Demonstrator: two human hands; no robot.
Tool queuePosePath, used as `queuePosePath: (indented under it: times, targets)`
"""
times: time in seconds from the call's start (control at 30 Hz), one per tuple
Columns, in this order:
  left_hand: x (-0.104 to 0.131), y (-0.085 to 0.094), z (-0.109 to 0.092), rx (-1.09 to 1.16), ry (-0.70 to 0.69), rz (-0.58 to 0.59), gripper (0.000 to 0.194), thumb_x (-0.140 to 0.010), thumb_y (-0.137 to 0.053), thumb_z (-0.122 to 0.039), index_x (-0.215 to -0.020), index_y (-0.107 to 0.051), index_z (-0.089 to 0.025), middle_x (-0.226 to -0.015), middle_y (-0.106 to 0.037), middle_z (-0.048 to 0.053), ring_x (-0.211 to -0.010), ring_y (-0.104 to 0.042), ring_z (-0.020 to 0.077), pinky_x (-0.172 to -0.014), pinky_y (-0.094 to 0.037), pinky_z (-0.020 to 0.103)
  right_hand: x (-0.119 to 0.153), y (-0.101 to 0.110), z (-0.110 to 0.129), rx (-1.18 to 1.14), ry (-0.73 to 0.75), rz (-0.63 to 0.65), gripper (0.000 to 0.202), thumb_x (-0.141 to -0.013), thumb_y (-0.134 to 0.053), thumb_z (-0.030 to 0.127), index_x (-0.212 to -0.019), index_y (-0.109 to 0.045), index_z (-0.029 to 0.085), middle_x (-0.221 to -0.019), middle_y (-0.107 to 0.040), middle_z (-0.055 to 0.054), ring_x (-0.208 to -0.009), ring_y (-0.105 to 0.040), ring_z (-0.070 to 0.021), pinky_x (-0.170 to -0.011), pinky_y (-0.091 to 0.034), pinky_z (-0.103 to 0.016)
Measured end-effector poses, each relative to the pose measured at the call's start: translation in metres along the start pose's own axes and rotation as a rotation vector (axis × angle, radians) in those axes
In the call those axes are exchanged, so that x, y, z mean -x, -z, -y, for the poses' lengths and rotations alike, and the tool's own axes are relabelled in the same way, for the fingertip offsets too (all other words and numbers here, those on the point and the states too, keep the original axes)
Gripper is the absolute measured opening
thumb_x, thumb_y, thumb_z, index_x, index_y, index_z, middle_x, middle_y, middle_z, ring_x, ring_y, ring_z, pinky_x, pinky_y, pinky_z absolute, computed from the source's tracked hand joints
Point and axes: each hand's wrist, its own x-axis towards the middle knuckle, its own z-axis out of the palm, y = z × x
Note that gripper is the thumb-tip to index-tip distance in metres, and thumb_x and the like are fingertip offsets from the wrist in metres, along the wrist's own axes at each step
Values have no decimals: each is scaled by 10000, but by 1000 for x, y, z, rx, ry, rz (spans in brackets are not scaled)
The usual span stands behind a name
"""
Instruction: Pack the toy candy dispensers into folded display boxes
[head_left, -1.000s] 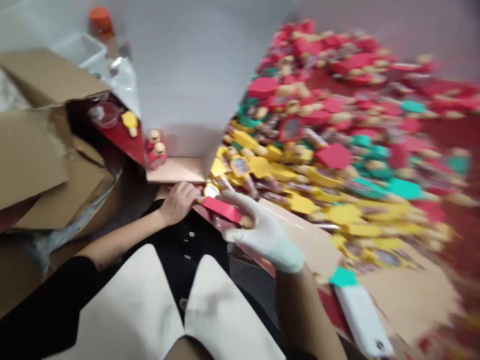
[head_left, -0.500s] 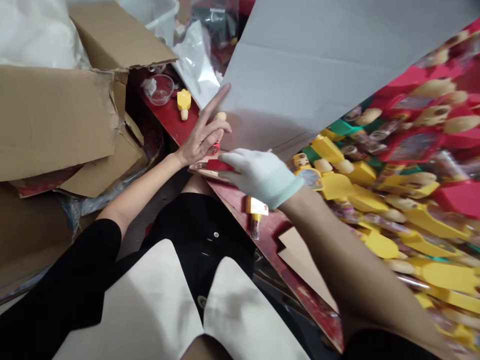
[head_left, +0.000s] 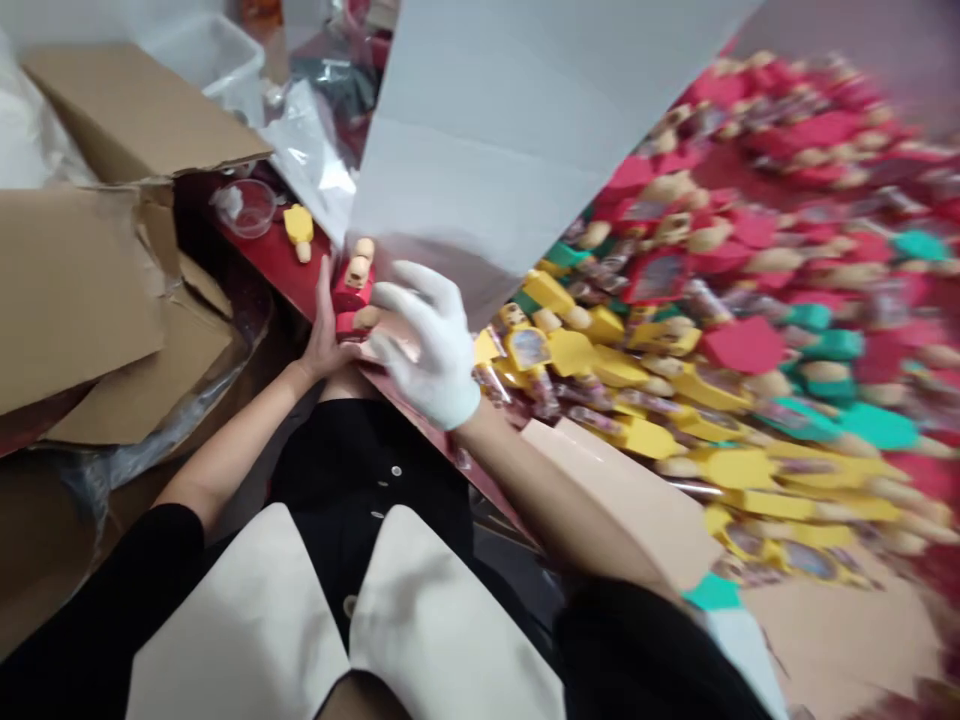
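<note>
My bare left hand point(head_left: 324, 335) rests on its edge beside a small cluster of red toy pieces with tan rounded tops point(head_left: 354, 290). Its fingers are stretched out along their left side, with the thumb below them. To the right, my right hand point(head_left: 429, 345) in a white glove has its fingers spread and curved, and nothing shows between them. A lone yellow piece with a tan end point(head_left: 298, 230) lies on the red tabletop point(head_left: 271, 268), beyond my left hand. The lower parts of the red pieces are partly hidden and blurred.
A large pile of yellow, red and green toy pieces point(head_left: 637, 370) spreads to the right. A big pale grey board point(head_left: 480, 140) slants at the back. On the left stand an open cardboard box point(head_left: 75, 290) and a clear round tub point(head_left: 247, 208).
My right hand has let go of a red piece with a clear tube and its fingers have spread. My left hand has straightened beside the red pieces. The view has swung right.
</note>
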Motion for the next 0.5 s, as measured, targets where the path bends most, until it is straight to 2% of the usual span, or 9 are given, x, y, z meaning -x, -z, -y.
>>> queuePosePath:
  times: [0.07, 0.1, 0.17, 0.2, 0.27, 0.3, 0.4, 0.47, 0.5]
  targets:
    - [6, -12, 11, -78, -67, -21, 1043, -733, -703, -804, -1587, -292, -369, -1624, -366, 76, -1559, -322, 341, -1288, -281, 502, 46, 4, -30, -28, -187, -320, 435, -1010, -404, 316, -1385, -546, 146, -1434, -524, -188, -1375, -493, -249, -1164, -427, -466]
    - [10, -19, 14, -120, -94, -67, 1049, -739, -714, -786, -1592, -286, -351, -1627, -364, 95, -1554, -329, 347, -1288, -277, 499, 70, 6, -49, 4, -281, -391, 420, -1006, -384, 302, -1353, -560, 145, -1371, -565, -187, -1329, -528, -252, -1143, -443, -476]
    - [19, -29, 13, -176, -101, -175, 1030, -779, -683, -774, -1597, -279, -295, -1628, -361, 142, -1542, -348, 348, -1285, -282, 492, 111, 12, -92, 115, -498, -422, 418, -969, -390, 306, -1282, -596, 119, -1260, -617, -198, -1257, -566, -282, -1108, -460, -498]
    - [24, -30, 10, -178, -87, -188, 1045, -783, -677, -775, -1604, -262, -278, -1641, -341, 156, -1547, -338, 347, -1288, -280, 490, 125, 17, -113, 173, -616, -408, 436, -942, -401, 311, -1257, -610, 95, -1220, -628, -210, -1223, -578, -299, -1094, -464, -505]
    - [27, -23, 5, -123, -42, -100, 1114, -760, -704, -774, -1625, -189, -295, -1686, -264, 140, -1571, -294, 340, -1295, -279, 491, 141, 30, -149, 239, -796, -333, 486, -895, -410, 314, -1248, -615, 52, -1193, -633, -227, -1148, -602, -306, -1068, -474, -487]
    - [23, -16, 3, -80, -19, -46, 1118, -763, -699, -777, -1630, -161, -322, -1705, -230, 114, -1581, -272, 329, -1295, -283, 492, 142, 38, -163, 243, -834, -269, 504, -881, -414, 312, -1260, -611, 43, -1194, -634, -227, -1120, -609, -299, -1059, -478, -468]
    - [-13, 5, 1, 19, 22, 1, 955, -845, -563, -805, -1613, -180, -386, -1716, -222, 29, -1595, -248, 278, -1288, -314, 476, 123, 55, -187, 257, -745, 26, 572, -857, -499, 357, -1361, -564, 96, -1274, -614, -197, -1146, -581, -305, -1040, -475, -443]
    - [-48, 8, 2, 11, 36, 10, 878, -860, -514, -825, -1577, -255, -390, -1686, -302, 16, -1576, -301, 262, -1275, -340, 474, 103, 61, -192, 325, -680, 256, 658, -799, -619, 405, -1399, -543, 146, -1332, -577, -193, -1194, -538, -356, -1002, -479, -471]
    - [-64, 6, 2, -9, 45, 51, 897, -829, -555, -838, -1552, -303, -370, -1648, -376, 36, -1546, -362, 274, -1262, -359, 487, 93, 63, -193, 365, -671, 357, 693, -765, -670, 411, -1397, -545, 157, -1341, -562, -201, -1197, -527, -379, -976, -484, -481]
